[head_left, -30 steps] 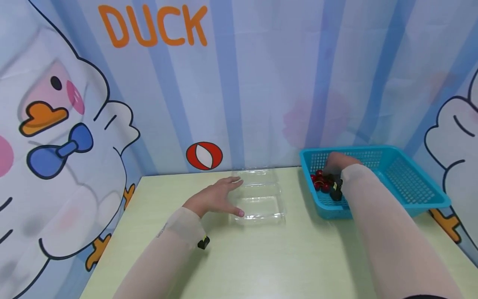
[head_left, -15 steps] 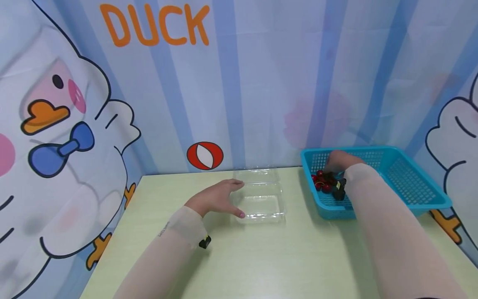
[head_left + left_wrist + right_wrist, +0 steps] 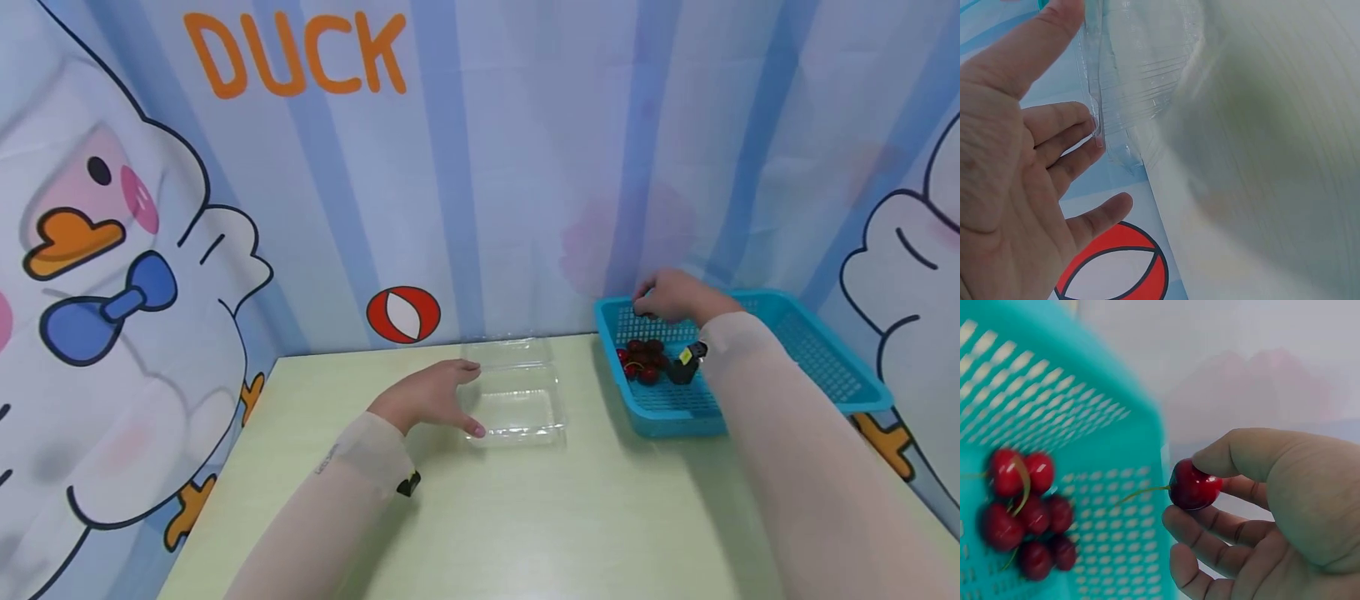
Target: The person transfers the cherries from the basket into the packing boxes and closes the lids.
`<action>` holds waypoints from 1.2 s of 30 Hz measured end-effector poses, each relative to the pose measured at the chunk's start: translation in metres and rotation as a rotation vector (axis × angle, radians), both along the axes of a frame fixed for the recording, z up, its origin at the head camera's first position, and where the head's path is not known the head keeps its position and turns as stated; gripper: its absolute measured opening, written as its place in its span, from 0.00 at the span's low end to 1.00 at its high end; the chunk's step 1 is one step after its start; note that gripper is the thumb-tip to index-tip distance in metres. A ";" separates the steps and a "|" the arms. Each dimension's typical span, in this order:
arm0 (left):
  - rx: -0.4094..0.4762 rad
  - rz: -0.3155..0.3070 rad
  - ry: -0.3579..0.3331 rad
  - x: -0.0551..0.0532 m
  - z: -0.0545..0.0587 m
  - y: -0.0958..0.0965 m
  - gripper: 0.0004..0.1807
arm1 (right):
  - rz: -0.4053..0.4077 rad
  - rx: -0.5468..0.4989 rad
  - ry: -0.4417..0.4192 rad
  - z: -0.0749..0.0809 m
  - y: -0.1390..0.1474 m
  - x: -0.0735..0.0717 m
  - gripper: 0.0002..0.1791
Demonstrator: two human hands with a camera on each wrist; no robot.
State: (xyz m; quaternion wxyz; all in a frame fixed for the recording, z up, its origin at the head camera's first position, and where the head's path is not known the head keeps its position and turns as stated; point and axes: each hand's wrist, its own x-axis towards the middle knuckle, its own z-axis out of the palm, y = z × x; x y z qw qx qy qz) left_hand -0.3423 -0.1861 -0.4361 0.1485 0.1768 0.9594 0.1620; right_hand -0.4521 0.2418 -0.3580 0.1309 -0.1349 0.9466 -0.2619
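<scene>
My right hand [image 3: 675,296] is raised at the back rim of a turquoise plastic basket [image 3: 757,425]. In the right wrist view it pinches a dark red cherry [image 3: 1192,485] between thumb and fingers, the green stem sticking out. Several more cherries [image 3: 1029,512] lie together on the basket's floor. My left hand [image 3: 431,396] rests at the left edge of a clear plastic clamshell box [image 3: 517,408] with its lid laid back. Its thumb and fingers are spread along the edge; in the left wrist view the fingertips touch the clear wall [image 3: 1099,94].
The pale yellow table [image 3: 540,517] meets a printed duck curtain [image 3: 517,183] at its back edge. The basket stands at the right, close to the curtain. A small black device [image 3: 684,367] hangs at my right wrist, another [image 3: 408,483] at my left.
My right hand has lifted from the cherry pile up to the back rim, now with one cherry in its fingers. My left hand has stayed by the clear box.
</scene>
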 end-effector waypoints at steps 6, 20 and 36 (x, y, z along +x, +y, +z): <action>0.003 0.010 -0.005 -0.002 0.000 0.001 0.64 | 0.026 0.009 0.089 0.023 -0.031 0.012 0.28; -0.003 0.030 -0.014 -0.001 0.001 0.005 0.64 | 0.262 0.019 0.086 0.007 -0.137 0.040 0.11; 0.010 0.025 0.000 -0.001 0.000 0.007 0.61 | 0.377 0.103 -0.010 -0.066 -0.202 0.067 0.13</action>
